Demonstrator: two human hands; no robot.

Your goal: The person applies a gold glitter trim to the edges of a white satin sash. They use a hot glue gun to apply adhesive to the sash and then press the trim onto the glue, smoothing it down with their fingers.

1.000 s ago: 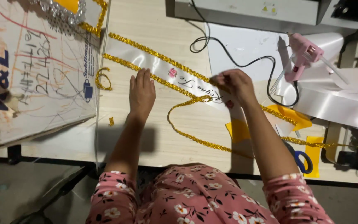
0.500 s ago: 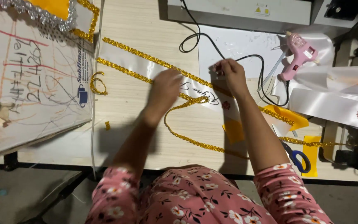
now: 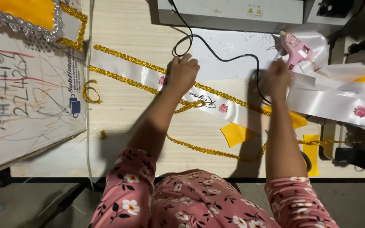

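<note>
White satin sash (image 3: 233,110) is pressed flat under the left hand (image 3: 183,72); right hand (image 3: 278,77), fingers loose, nearly touches the pink glue gun (image 3: 295,50) just above: gluing gold trim (image 3: 144,86).

— Where's my left hand (image 3: 182,72)?
— Stretched forward, palm down, fingers curled and pressed flat, forearm angled up from the floral sleeve.
— And my right hand (image 3: 278,77)?
— Reaching farther out to the right, arm nearly straight, fingers bent loosely, wrist slightly raised.
</note>
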